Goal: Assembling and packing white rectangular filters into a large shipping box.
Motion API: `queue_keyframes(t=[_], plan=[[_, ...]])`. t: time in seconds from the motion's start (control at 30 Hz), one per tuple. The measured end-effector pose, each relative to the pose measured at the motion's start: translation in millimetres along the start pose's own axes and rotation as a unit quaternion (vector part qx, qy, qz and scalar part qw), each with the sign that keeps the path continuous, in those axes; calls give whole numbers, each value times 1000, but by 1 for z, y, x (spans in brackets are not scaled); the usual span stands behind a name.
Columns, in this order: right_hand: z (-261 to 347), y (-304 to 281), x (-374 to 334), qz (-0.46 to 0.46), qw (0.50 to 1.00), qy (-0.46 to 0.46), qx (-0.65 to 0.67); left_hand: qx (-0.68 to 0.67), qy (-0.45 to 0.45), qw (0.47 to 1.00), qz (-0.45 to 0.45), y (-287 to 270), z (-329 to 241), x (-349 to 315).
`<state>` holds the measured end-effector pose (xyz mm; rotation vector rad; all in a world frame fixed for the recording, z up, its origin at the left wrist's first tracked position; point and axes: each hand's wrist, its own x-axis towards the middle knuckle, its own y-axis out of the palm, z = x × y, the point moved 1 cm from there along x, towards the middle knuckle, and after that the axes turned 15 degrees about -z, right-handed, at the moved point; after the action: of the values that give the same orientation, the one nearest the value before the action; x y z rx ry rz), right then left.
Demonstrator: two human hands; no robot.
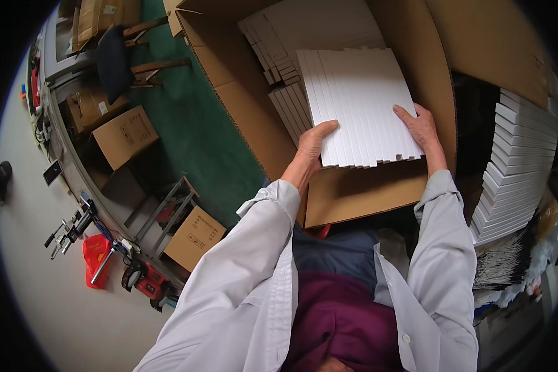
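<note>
Between my two hands is a stack of flat white cartons (359, 102), held over the open front part of a large cardboard box (366, 197). My left hand (315, 144) grips the stack's near left corner, thumb on top. On the right edge my right hand (420, 129) clasps it the same way, its thumb lying across the upper face. The fingers beneath are hidden. Inside the box, beyond and to the left of the held stack, lie more white cartons (316, 25) in piles, with a lower row (289, 110) showing beside the stack.
To the right stands a tall pile of white cartons (518, 155). Brown boxes (125, 136) and a chair (113, 65) are at the left on the green floor (195, 127). A white bench (49, 291) holds clamps (74, 226) and a red power tool (147, 282).
</note>
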<state>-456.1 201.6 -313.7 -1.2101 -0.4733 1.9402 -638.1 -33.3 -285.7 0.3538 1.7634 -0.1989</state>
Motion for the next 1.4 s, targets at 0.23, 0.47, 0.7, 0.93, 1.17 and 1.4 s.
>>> queue_keyframes(t=[0.23, 0.47, 0.7, 0.93, 1.17, 1.4], plan=[[15, 12, 5, 23, 999, -22, -5, -57, -17, 998, 9, -13, 29, 26], [11, 23, 14, 18, 999, -23, -39, -75, -57, 995, 26, -18, 43, 48], [-10, 40, 29, -14, 996, -21, -87, -29, -86, 996, -11, -19, 67, 65], [-21, 53, 39, 8, 999, -9, -47, 122, -91, 987, -46, -21, 79, 86], [-33, 74, 55, -2, 1000, -8, -11, 216, -97, 970, -57, -28, 93, 115], [-60, 79, 70, -57, 992, -36, -106, 357, -114, 927, -26, -13, 77, 110]])
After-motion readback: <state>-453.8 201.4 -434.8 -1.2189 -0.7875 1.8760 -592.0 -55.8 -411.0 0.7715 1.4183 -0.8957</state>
